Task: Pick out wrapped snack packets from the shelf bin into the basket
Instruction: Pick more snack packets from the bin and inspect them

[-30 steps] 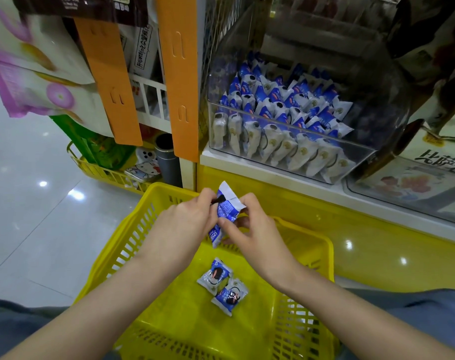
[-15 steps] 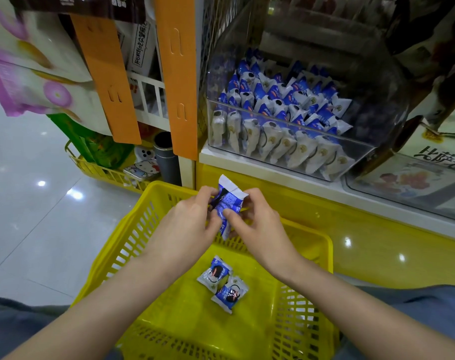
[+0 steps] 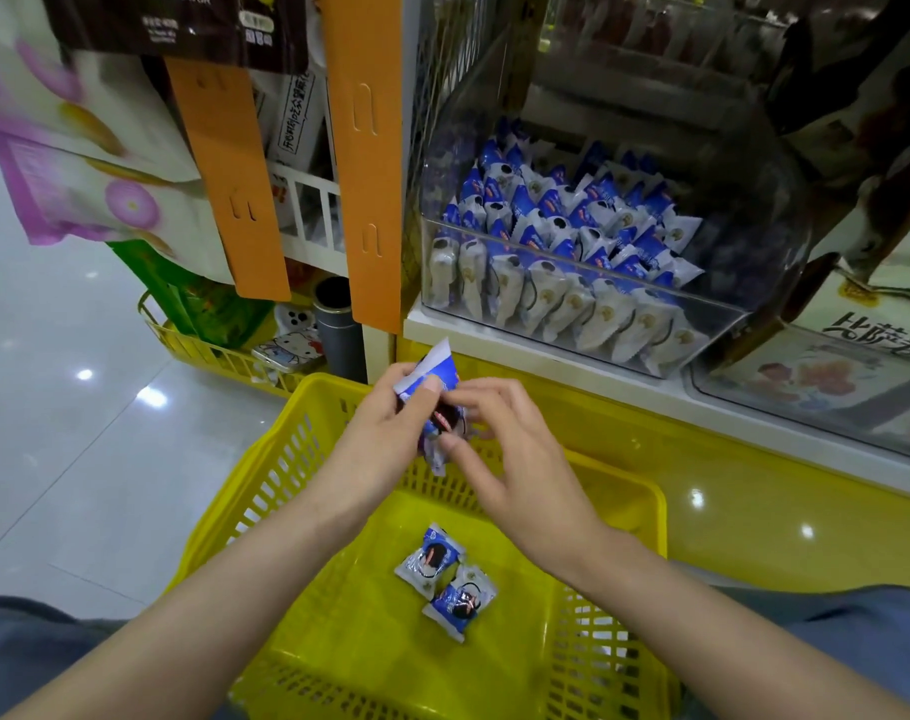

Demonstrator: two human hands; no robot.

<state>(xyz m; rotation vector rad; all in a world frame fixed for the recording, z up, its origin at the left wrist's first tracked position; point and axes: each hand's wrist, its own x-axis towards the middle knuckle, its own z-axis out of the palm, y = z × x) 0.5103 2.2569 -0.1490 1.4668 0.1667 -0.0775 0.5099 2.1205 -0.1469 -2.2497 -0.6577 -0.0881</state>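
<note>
A blue-and-white wrapped packet [image 3: 432, 387] is pinched by the left hand [image 3: 385, 439], thumb on its white upper end, and by the thumb and forefinger of the right hand [image 3: 515, 459]. The right hand's other fingers are loosely spread. The packet is held above the far rim of the yellow basket [image 3: 265, 475], below the white shelf ledge [image 3: 546, 356] and clear of it. Two packets [image 3: 429, 558] lie touching on the basket floor, with bare floor all round them. The clear shelf bin [image 3: 572, 283], far right, is stocked in rows. Compared with half a second ago, the held packet is in the same place and the basket packets are unmoved.
</note>
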